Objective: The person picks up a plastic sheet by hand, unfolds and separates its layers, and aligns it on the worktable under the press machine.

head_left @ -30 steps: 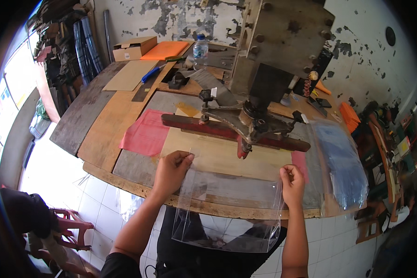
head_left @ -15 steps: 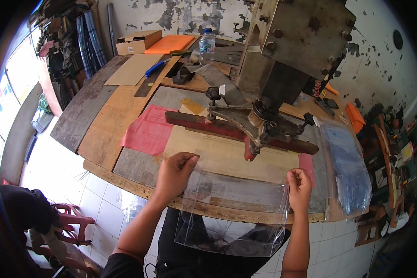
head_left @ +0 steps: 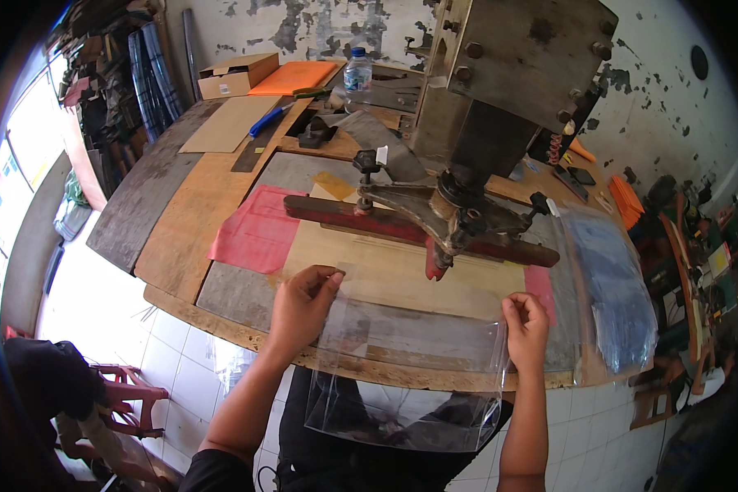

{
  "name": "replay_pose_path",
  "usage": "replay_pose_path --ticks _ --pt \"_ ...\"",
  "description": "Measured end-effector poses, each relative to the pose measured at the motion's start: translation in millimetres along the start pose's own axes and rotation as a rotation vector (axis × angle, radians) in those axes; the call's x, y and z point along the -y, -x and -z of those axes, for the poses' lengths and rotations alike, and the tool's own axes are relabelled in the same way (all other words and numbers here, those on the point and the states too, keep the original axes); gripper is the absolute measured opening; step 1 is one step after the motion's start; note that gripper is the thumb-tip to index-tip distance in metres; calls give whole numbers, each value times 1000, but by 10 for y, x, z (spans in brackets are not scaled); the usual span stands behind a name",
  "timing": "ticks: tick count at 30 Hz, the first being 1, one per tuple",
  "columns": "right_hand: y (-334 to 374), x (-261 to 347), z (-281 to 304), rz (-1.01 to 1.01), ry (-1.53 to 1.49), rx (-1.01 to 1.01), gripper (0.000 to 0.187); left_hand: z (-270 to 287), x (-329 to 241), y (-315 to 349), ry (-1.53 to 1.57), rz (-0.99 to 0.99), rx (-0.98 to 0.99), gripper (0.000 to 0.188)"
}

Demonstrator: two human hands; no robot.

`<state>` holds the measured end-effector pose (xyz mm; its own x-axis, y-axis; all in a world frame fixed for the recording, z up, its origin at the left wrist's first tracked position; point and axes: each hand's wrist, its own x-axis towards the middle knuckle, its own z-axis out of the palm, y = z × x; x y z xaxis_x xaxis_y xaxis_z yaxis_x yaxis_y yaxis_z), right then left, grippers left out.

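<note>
A clear plastic sheet [head_left: 418,353] is stretched between my two hands, its lower part drooping past the table's front edge over my lap. My left hand [head_left: 302,307] pinches its upper left corner between thumb and fingers. Its upper right corner is in the closed fingers of my right hand [head_left: 526,330]. Just beyond the sheet, a yellowish flat sheet [head_left: 369,273] lies on the grey work plate, with pink material [head_left: 258,230] under its left side. A press with a long dark-red bar [head_left: 361,223] stands over it; the bar appears raised slightly above the yellowish sheet.
On the right lies a stack of bluish clear plastic sheets [head_left: 611,287]. Toward the back are a water bottle [head_left: 357,75], a blue-handled cutter [head_left: 266,123], a cardboard box [head_left: 236,75] and orange sheets [head_left: 293,78]. A person [head_left: 49,394] sits at lower left near a red stool [head_left: 131,398].
The view has shifted slightly, moving the table and press a little left and up in the picture. Both hands keep hold of the clear plastic sheet, which hangs almost the same.
</note>
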<state>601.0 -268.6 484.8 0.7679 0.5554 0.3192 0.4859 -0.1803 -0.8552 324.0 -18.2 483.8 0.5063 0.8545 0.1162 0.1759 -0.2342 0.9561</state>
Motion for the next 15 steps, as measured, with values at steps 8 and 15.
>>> replay_pose_path --ticks 8,15 --pt "-233 39 -47 10 230 67 13 2 -117 -265 -339 -158 72 24" --pt "-291 220 -95 74 445 184 11 34 -102 -449 -526 -215 170 23"
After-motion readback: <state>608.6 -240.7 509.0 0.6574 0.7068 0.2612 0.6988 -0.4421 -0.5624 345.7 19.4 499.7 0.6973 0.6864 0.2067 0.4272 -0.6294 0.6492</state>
